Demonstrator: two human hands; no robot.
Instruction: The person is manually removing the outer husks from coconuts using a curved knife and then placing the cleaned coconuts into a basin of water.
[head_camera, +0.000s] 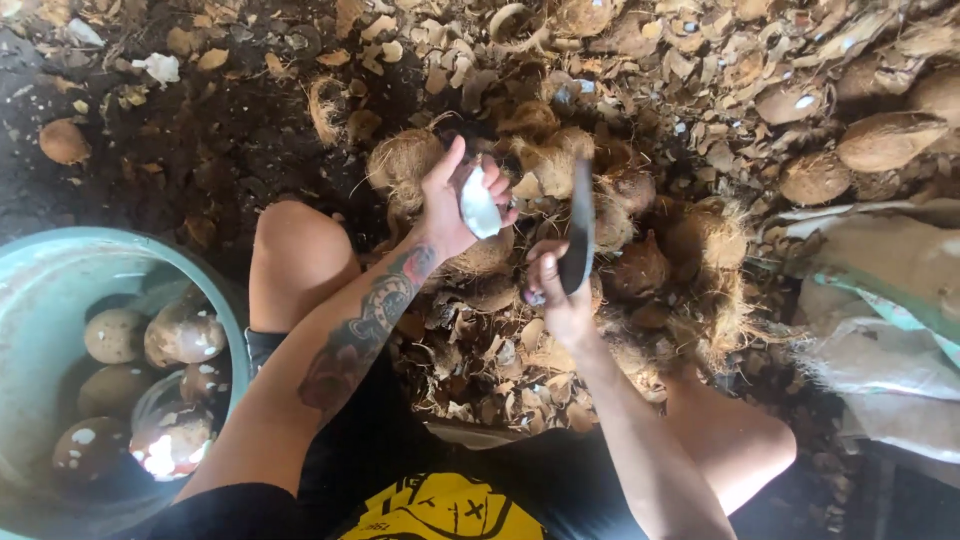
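Observation:
My left hand (452, 200) holds a piece of coconut (480, 206) with its white flesh showing, raised above the heap between my knees. My right hand (556, 290) grips the handle of a dark knife (579, 228), whose blade points up just right of the coconut piece. Blade and coconut are close but apart. Husked brown coconuts (640, 268) and fibrous husk lie directly under both hands.
A teal tub (60, 262) at the lower left holds several peeled coconuts in water. Broken shell chips (700, 60) cover the dark ground ahead. Whole coconuts (890, 140) lie at the upper right above a pale sack (880, 300).

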